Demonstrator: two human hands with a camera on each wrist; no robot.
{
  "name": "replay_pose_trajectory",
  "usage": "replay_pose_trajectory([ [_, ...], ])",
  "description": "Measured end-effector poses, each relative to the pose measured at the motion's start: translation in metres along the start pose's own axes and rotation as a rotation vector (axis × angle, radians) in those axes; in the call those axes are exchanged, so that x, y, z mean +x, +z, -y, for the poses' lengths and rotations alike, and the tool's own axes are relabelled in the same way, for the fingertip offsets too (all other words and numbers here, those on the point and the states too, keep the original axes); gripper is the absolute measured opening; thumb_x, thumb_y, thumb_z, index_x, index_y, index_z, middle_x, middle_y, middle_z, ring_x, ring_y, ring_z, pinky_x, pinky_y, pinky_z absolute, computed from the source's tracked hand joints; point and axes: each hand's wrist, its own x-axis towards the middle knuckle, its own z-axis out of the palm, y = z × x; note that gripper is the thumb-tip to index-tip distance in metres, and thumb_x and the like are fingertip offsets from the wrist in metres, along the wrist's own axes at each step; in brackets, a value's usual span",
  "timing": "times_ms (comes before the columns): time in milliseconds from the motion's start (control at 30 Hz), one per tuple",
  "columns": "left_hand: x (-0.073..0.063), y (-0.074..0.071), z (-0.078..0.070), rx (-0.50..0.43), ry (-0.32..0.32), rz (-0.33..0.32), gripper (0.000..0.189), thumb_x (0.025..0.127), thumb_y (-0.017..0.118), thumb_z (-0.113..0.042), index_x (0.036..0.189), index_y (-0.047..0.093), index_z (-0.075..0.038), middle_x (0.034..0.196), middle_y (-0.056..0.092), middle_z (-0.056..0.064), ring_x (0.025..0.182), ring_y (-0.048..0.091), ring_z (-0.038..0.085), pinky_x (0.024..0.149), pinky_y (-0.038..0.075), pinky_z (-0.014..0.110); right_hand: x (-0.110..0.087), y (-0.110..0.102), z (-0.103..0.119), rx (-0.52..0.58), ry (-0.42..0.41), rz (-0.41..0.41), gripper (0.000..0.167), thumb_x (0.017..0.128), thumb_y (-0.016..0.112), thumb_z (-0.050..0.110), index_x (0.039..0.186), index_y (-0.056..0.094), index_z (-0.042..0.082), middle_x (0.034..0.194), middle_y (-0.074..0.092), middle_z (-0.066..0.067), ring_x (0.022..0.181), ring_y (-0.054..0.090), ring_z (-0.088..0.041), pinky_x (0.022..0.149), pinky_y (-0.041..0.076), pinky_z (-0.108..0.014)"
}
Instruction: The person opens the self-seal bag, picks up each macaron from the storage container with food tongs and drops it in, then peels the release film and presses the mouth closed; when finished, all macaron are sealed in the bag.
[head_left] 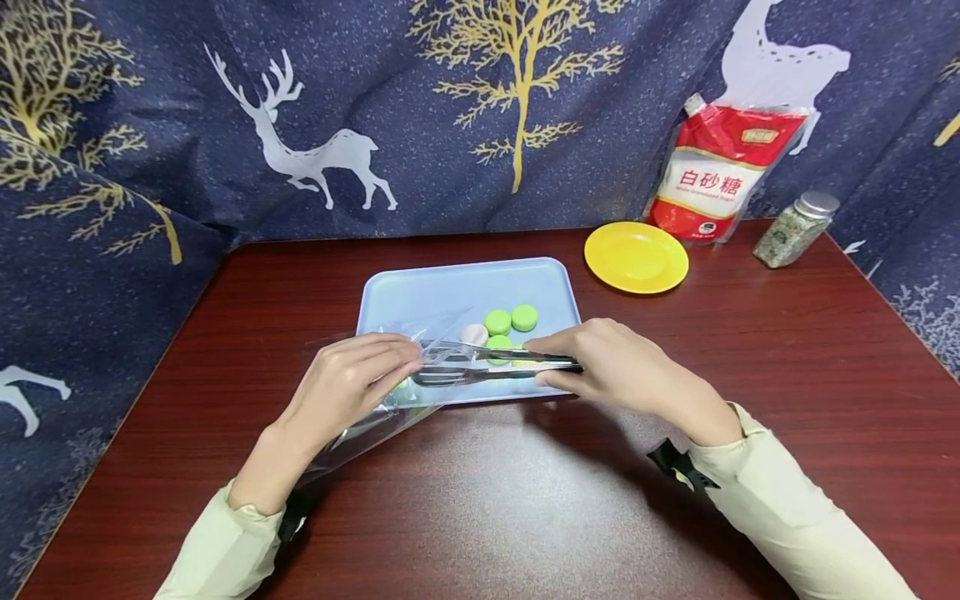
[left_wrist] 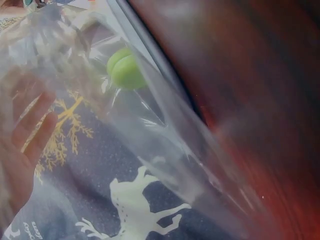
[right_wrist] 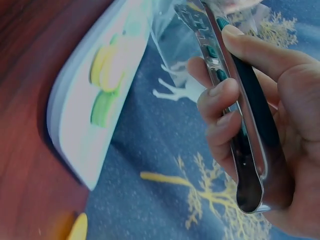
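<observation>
My left hand (head_left: pixel 352 375) grips a clear plastic bag (head_left: pixel 397 425) by its upper edge, over the front left of a light blue tray (head_left: pixel 450 287). In my right hand (head_left: pixel 618 367) are metal tongs (right_wrist: pixel 242 185) with dark grip panels, fingers and thumb wrapped round both arms. The tongs point left, their tips at the bag's mouth beside my left fingers. A green macaron (left_wrist: pixel 125 69) shows through the plastic in the left wrist view. On the tray lie several green macarons (head_left: pixel 524 317), a pale one (head_left: pixel 474 335) and a yellow one (right_wrist: pixel 110 67), partly hidden by my right hand in the head view.
A yellow plate (head_left: pixel 636 257) sits behind and right of the tray. Beyond it a red and white sugar pouch (head_left: pixel 708 175) leans on the patterned cloth (head_left: pixel 435 167), with a glass spice jar (head_left: pixel 797 231) to its right. All stand on a dark red-brown wooden table (head_left: pixel 540 500).
</observation>
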Motion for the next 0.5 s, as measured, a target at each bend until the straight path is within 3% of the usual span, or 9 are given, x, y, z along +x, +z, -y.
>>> replay_pose_trajectory([
  [200, 0.001, -0.001, 0.0, 0.0, -0.009, -0.019, 0.03, 0.095, 0.055, -0.027, 0.091, 0.073, -0.004, 0.091, 0.07, 0.003, 0.089, 0.066, 0.019, 0.083, 0.051, 0.034, -0.022, -0.018, -0.013, 0.003, -0.019, -0.064, 0.033, 0.081, 0.073, 0.022, 0.111, 0.068, 0.009, 0.096, 0.068, 0.003, 0.068, 0.053, -0.003, 0.061, 0.048, -0.027],
  [433, 0.001, -0.004, 0.001, -0.001, -0.023, -0.021, 0.015, 0.083, 0.069, -0.015, 0.093, 0.073, -0.004, 0.091, 0.07, 0.003, 0.089, 0.066, 0.018, 0.081, 0.052, 0.035, -0.051, -0.041, -0.032, -0.002, -0.006, -0.118, 0.035, 0.077, 0.077, 0.016, 0.111, 0.068, 0.012, 0.09, 0.065, 0.013, 0.063, 0.049, 0.001, 0.056, 0.04, -0.014],
  [500, 0.001, -0.004, 0.001, 0.004, -0.023, -0.023, 0.016, 0.086, 0.067, -0.018, 0.093, 0.073, -0.004, 0.09, 0.07, 0.003, 0.088, 0.066, 0.019, 0.081, 0.052, 0.035, -0.058, -0.045, -0.039, -0.012, 0.014, -0.122, 0.036, 0.077, 0.077, 0.016, 0.111, 0.068, 0.012, 0.088, 0.064, 0.015, 0.062, 0.048, 0.002, 0.056, 0.038, -0.013],
])
